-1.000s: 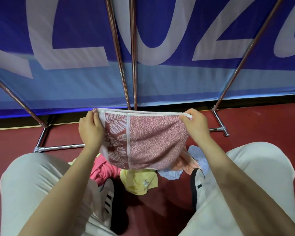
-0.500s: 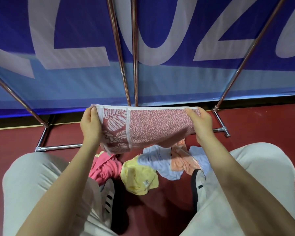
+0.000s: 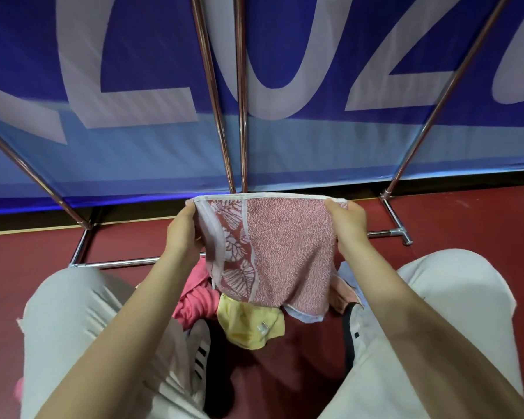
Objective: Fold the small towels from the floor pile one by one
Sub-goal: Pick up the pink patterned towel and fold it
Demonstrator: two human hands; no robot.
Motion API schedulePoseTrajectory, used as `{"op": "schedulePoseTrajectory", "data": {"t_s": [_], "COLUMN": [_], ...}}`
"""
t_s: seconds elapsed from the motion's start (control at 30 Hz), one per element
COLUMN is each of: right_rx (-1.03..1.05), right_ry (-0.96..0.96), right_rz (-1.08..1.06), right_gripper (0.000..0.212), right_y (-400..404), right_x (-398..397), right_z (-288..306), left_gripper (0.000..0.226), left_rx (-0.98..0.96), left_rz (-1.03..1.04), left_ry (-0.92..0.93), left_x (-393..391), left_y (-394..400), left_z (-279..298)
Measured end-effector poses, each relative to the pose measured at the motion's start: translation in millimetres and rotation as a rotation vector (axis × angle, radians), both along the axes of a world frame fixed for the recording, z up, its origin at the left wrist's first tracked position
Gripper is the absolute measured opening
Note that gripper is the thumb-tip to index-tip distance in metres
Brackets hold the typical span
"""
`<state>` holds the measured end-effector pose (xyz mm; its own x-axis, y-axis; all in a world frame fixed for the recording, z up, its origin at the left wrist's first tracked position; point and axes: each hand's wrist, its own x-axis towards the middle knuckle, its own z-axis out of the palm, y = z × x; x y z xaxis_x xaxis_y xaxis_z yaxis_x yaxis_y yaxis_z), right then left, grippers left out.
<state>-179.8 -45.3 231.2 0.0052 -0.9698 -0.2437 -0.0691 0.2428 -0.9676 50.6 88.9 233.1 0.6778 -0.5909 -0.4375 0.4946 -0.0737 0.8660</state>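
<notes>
A small red-and-white patterned towel (image 3: 285,252) with a leaf border hangs in the air above the floor pile. My left hand (image 3: 183,234) pinches its top left corner and my right hand (image 3: 347,225) pinches its top right corner. Below it on the red floor lie a pink towel (image 3: 194,300), a yellow towel (image 3: 248,328), and a light blue towel (image 3: 303,316) partly hidden by the hanging one. An orange towel (image 3: 344,294) peeks out at the right.
A blue banner (image 3: 285,86) on chrome poles (image 3: 212,95) stands just beyond the pile, with its metal base bars (image 3: 387,232) on the floor. My knees in pale trousers (image 3: 454,297) and my shoes (image 3: 198,349) flank the pile.
The towel's lower part, lifted up half a second ago, has dropped again and hangs down full length. Both hands keep hold of the top corners.
</notes>
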Motion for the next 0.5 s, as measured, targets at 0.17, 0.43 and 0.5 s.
{"op": "schedulePoseTrajectory", "data": {"t_s": [0.17, 0.43, 0.5], "right_rx": [0.026, -0.085, -0.127], "right_ry": [-0.067, -0.079, -0.087], "right_rz": [0.065, 0.148, 0.174], "right_gripper": [0.019, 0.021, 0.022], "right_y": [13.1, 36.0, 41.2], "right_x": [19.5, 52.1, 58.5], "right_z": [5.5, 19.4, 20.6], "left_gripper": [0.031, 0.037, 0.041], "left_rx": [-0.025, -0.207, -0.251], "left_rz": [-0.147, -0.332, -0.327], "left_ry": [0.022, -0.025, -0.008], "left_x": [-25.9, -83.5, -88.1], "left_y": [-6.4, -17.9, -24.8], "left_z": [10.5, 29.5, 27.6]}}
